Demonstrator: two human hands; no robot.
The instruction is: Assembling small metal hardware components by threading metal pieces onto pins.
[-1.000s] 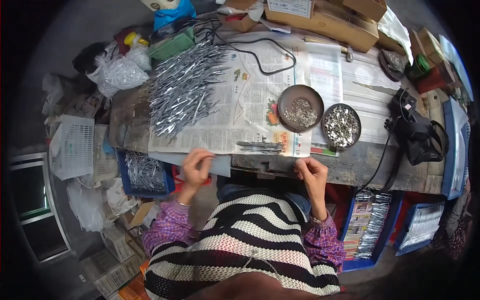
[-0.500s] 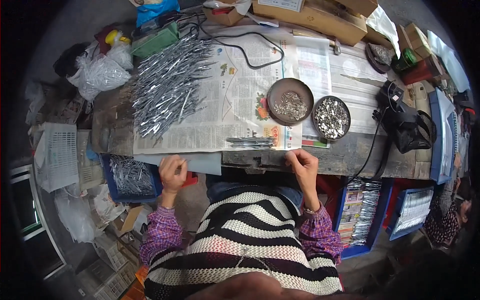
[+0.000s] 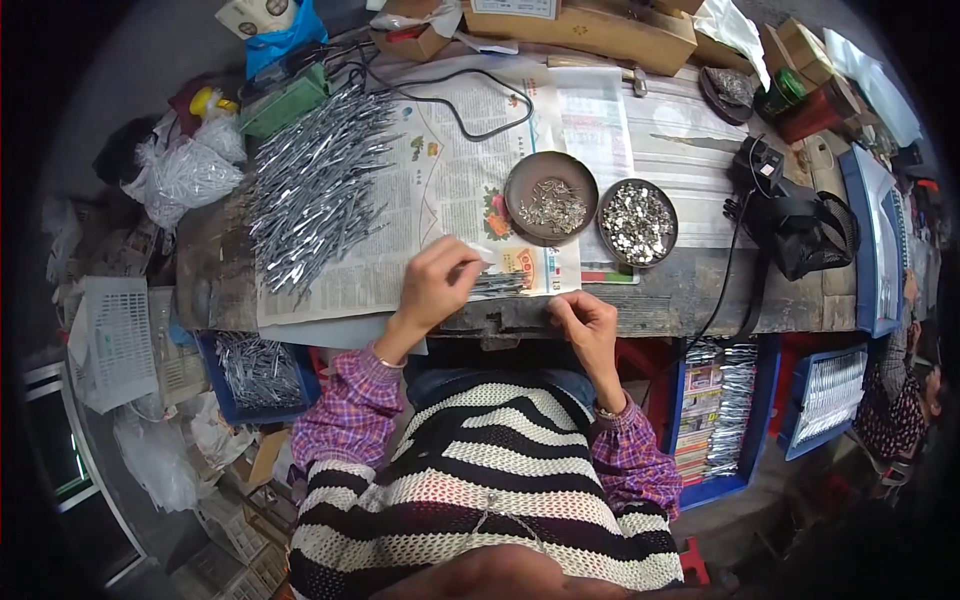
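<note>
My left hand [image 3: 438, 282] rests on the newspaper [image 3: 440, 190] at the bench's near edge, its fingers pinching a thin silver metal piece from a small bundle of metal strips [image 3: 497, 286]. My right hand [image 3: 580, 318] sits at the bench edge just right of that bundle, fingers curled; what it holds is too small to tell. A big heap of silver metal strips [image 3: 315, 185] lies on the left of the newspaper. Two round dishes stand beyond my hands: a brown one [image 3: 551, 198] with small metal parts and a dark one [image 3: 637, 222] full of shiny bits.
A black cable [image 3: 455, 100] crosses the paper. Cardboard boxes [image 3: 590, 28] line the far edge, a black bag [image 3: 805, 235] sits at right. Blue bins of metal pieces [image 3: 255, 372] and packed goods [image 3: 715, 405] stand below the bench. Another person [image 3: 905, 385] is at far right.
My left hand has come up from the bench's lower left edge onto the newspaper and taken a metal piece at the small bundle. The right hand stays at the edge.
</note>
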